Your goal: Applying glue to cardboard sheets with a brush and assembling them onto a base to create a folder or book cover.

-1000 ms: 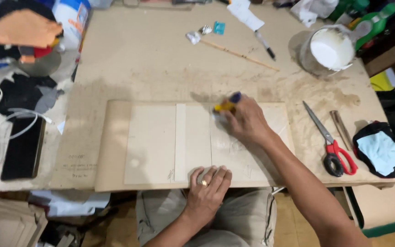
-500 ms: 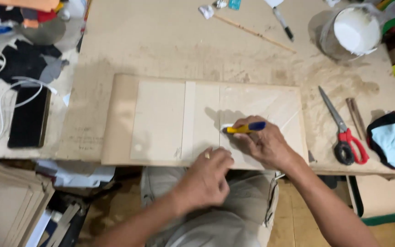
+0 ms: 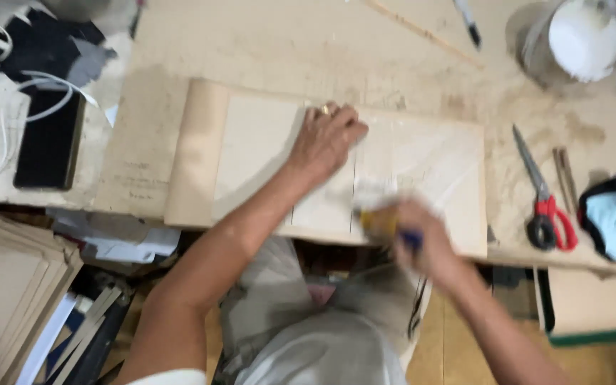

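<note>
The left hand point(image 3: 326, 139) is pressing flat, fingers spread, on the card sheet point(image 3: 251, 160) lying on the counter point(image 3: 180, 43). The right hand point(image 3: 415, 235), blurred, is pinching a yellow-and-blue knife point(image 3: 386, 224) at the sheet's near edge, apparently cutting. Continuing calls for steady holding.

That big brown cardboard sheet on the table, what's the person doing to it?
A person leans over the flat brown cardboard sheet with pale panels on it. The left hand presses flat on the sheet to hold it down. The right hand, blurred, grips a small yellow and blue tool at the sheet's near edge. Red-handled scissors lie unused to the right.
</note>
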